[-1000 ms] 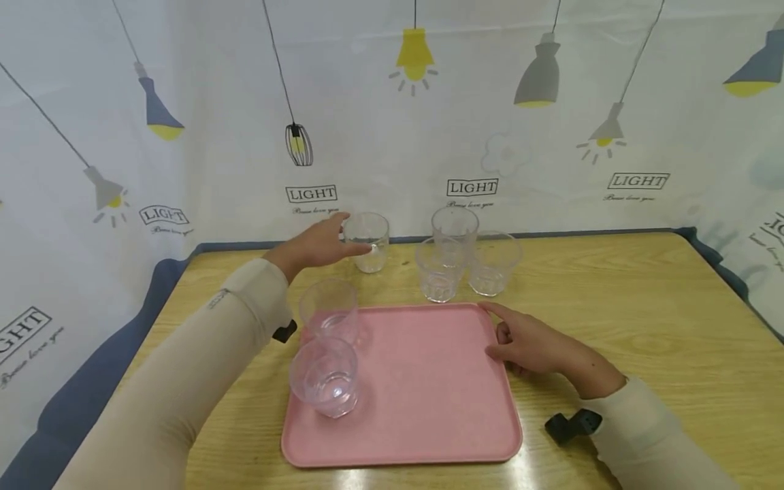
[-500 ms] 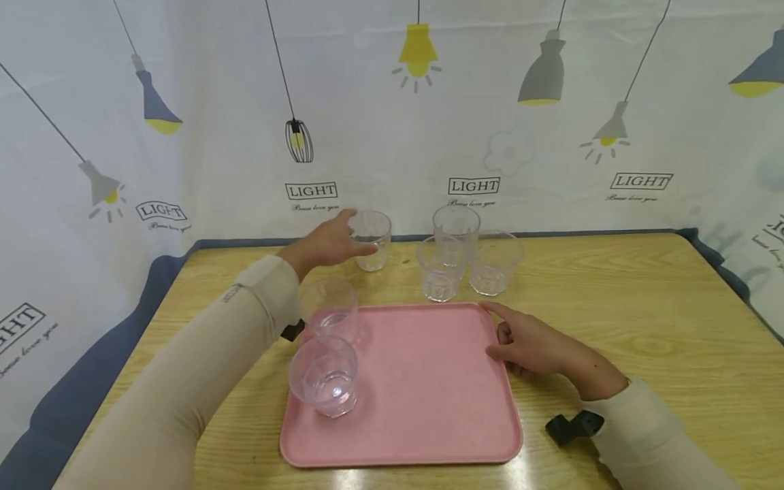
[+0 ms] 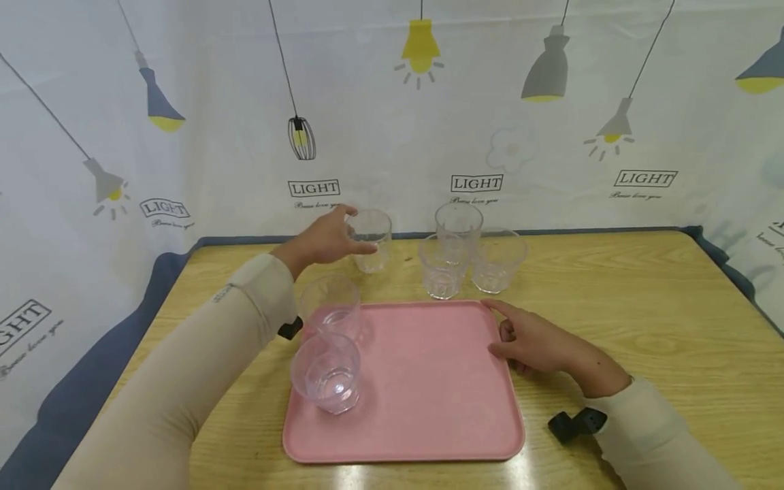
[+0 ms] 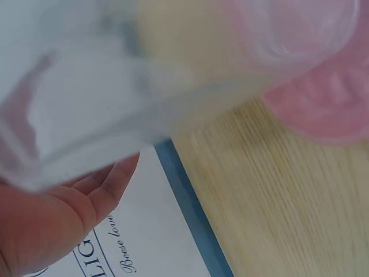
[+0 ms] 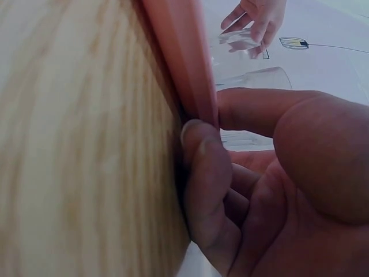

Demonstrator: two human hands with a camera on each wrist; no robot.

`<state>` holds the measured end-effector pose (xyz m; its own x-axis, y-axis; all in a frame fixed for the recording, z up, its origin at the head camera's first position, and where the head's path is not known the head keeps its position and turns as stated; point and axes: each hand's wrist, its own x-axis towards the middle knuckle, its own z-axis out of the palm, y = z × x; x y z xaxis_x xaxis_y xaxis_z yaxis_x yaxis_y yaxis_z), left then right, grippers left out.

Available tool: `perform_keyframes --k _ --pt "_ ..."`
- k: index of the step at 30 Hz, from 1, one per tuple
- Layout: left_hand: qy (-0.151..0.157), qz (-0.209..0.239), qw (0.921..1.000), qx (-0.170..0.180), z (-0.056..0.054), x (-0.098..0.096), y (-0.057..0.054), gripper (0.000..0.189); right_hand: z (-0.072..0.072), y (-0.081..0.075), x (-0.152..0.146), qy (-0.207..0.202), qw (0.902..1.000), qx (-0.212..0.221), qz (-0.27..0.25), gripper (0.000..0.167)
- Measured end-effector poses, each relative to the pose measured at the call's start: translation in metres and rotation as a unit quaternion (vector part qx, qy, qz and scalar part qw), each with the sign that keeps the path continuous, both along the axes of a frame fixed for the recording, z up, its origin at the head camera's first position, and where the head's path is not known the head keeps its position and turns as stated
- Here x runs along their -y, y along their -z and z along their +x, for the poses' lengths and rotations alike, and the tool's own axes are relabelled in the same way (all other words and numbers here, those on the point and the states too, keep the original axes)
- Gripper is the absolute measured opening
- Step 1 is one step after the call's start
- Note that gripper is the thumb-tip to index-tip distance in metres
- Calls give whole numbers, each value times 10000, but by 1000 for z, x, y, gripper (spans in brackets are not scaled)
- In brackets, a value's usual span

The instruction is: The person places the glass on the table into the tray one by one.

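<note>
A white cloth [image 3: 380, 102] printed with hanging lamps and the word LIGHT hangs behind a wooden bench [image 3: 643, 299]. On the bench, in front of the person, lies a pink rectangular tray [image 3: 437, 381] with rounded corners. Two arms in cream sleeves [image 3: 196, 374] reach in from either side. The person's right hand [image 3: 542, 344] pinches the tray's right edge near the far corner, thumb over the rim, some fingers curled beneath. The left hand [image 3: 321, 238] stretches past the tray and curls thumb and fingers around a clear tumbler [image 3: 372, 238] at the back of the bench; I cannot tell whether its base touches the wood. To the right of it, just behind the tray, three clear tumblers [image 3: 442, 269] stand upright in a close cluster. Two more tumblers [image 3: 331, 374] stand upright along the tray's left side, one behind the other. Smallest are the black devices [image 3: 576, 425] at both wrists.
</note>
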<state>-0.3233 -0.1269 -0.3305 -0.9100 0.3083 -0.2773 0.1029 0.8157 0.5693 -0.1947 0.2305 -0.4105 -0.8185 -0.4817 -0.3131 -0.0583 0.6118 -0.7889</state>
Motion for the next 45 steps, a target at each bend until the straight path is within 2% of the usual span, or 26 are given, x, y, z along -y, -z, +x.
perform_keyframes --k 7,16,27,35,40,45 --pt "-34 408 9992 15 11 -2 -8 98 -1 2 -2 -3 10000 20 -2 78" --pt "223 447 9987 -133 33 -6 -18 96 -1 2 -3 -51 10000 -12 -47 78" --pt "757 375 9964 -18 62 -12 -21 96 -1 4 -4 -54 9999 -19 -118 77" --pt "1163 387 9925 -14 71 -14 -16 95 -1 3 -2 -54 9999 -34 -111 76" --pt "1515 501 9871 96 76 -14 -15 94 -1 2 -1 -56 9999 -37 -77 76" --pt "1781 252 9834 225 81 -15 -16 93 -1 1 1 -64 9999 -62 -91 77"
